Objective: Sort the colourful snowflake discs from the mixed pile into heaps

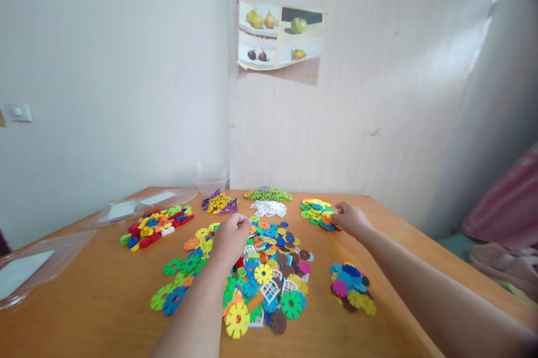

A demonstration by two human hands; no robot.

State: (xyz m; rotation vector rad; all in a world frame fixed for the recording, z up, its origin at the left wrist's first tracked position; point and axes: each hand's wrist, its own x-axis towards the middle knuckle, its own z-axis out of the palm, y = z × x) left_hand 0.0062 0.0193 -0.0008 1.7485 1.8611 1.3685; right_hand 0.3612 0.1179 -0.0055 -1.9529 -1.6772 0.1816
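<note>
My left hand point(233, 239) is over the back of a large mixed pile of plastic pieces point(263, 274), its fingers curled together in a pinch. Whatever may be between those fingertips is hidden. The pile holds notched flower discs in several colours, white window-shaped pieces point(270, 291) and a few small blocks. Further right, my right hand point(352, 220) reaches to a heap of yellow, green, blue and orange flower-shaped pieces point(317, 213). Its thumb and forefinger look slightly apart at the heap's right edge, with no piece plainly held.
Building blocks point(155, 226) lie at left, purple and yellow pieces point(219, 202) behind them. White pieces point(270, 209) and green pieces point(269, 194) sit at the back. A small disc heap point(352, 286) is at right. Clear tubs point(211, 179) and plastic lids point(69, 246) stand along the left.
</note>
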